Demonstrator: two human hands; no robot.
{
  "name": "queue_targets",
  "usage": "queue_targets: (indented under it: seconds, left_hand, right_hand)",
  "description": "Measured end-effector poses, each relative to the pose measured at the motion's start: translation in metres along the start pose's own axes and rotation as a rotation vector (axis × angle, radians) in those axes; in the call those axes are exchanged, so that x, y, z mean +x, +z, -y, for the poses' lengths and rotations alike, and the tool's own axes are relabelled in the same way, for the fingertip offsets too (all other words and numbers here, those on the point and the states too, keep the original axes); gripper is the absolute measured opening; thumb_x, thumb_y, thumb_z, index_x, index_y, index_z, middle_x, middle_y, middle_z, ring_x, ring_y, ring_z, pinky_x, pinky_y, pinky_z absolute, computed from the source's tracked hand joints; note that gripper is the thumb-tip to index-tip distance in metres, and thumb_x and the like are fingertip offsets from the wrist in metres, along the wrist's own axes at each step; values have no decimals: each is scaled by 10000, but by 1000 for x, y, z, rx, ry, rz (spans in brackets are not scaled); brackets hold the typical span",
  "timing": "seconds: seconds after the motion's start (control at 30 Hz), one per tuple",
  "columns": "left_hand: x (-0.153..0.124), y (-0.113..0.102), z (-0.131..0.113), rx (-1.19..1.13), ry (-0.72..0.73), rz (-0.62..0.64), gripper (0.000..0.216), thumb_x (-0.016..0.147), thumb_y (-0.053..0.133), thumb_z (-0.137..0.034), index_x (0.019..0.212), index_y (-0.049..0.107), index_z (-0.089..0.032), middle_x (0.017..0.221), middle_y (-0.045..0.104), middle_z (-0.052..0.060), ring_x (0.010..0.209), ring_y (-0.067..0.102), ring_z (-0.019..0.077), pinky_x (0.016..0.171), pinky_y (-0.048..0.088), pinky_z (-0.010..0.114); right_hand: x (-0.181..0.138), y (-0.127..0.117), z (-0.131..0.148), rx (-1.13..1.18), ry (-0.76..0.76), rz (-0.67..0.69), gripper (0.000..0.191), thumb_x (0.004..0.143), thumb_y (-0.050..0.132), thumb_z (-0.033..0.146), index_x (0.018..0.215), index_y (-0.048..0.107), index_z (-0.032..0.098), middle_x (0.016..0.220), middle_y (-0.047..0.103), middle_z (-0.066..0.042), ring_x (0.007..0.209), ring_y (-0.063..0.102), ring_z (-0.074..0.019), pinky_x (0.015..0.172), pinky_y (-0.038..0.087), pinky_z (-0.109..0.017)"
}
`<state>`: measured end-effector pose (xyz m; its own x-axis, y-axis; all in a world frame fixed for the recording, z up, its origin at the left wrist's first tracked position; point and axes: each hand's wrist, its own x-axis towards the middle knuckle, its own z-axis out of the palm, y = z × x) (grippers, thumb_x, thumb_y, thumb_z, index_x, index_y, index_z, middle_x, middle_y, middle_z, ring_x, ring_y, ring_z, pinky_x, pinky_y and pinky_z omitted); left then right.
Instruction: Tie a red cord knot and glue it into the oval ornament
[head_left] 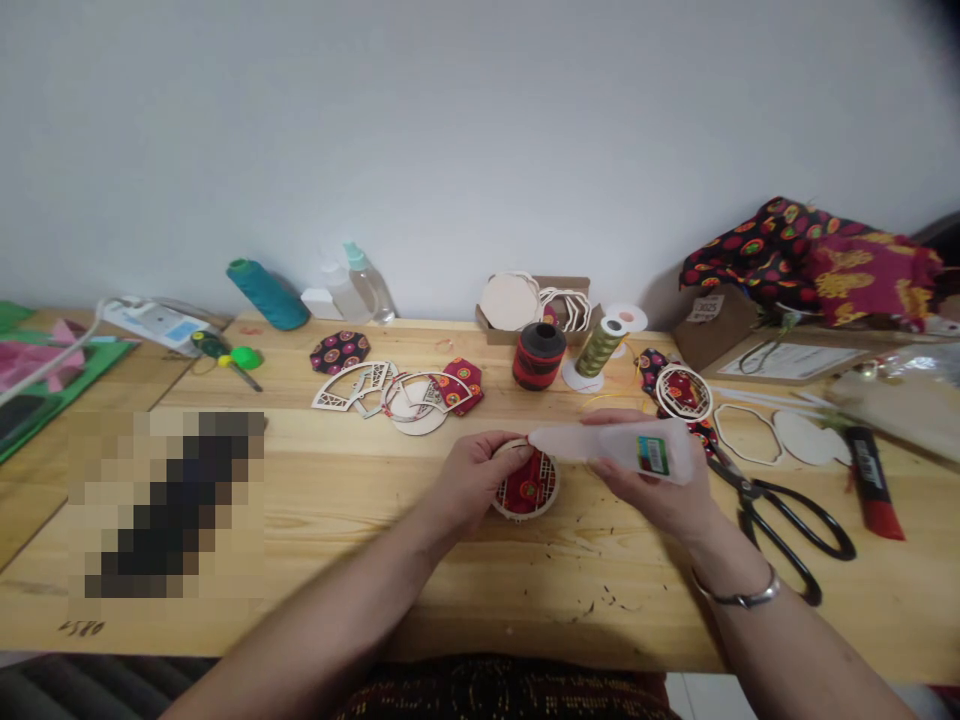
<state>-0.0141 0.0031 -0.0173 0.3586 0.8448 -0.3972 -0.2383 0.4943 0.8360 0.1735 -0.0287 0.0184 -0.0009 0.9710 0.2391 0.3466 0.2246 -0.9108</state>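
My left hand [476,478] pinches the rim of a round wooden lattice frame [551,500] with red patterned fabric [529,487] behind its openwork. In my right hand [664,495] is a translucent white glue bottle [611,450] with a green label, tipped on its side. The bottle's narrow nozzle points left and meets the frame's upper edge near my left thumb. Whether glue is coming out is too small to tell. Just right of my right hand lies a pair of black-handled scissors [750,490], its blades partly hidden.
Behind my hands are wooden cut-outs [424,418], a dark red thread spool [540,357] and a green-gold spool [600,350]. To the right lie a black and red tube [874,485] and a cardboard box [780,345] under fabric. A screwdriver [225,358] rests at left.
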Motion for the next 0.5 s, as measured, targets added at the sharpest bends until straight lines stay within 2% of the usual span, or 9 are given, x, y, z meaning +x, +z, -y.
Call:
queue_targets:
  seconds: [0.13,0.23,0.5]
  left_hand:
    - [0,-2,1,82,56,11,224,679,714,-281,847,719,-133,764,712,41,688,609,138,681,462,253]
    - [0,-2,2,149,76,13,210,701,691,-281,854,720,-140,801,715,48,724,613,152,704,464,265]
    - [-3,2,-5,215,96,-20,160,686,691,-252,793,729,-140,775,716,44,686,604,147,663,461,245]
  right_hand:
    - [-2,2,1,-124,-103,19,260,671,698,270,916,650,198,836,708,-44,594,621,-140,540,522,-260]
    - [-3,3,4,-207,-172,32,256,691,681,284,931,642,203,879,715,-53,680,657,-168,640,548,-302]
    - [-4,6,3,-416,-449,44,323,682,685,275,995,615,239,852,725,-36,683,670,-172,625,545,-301]
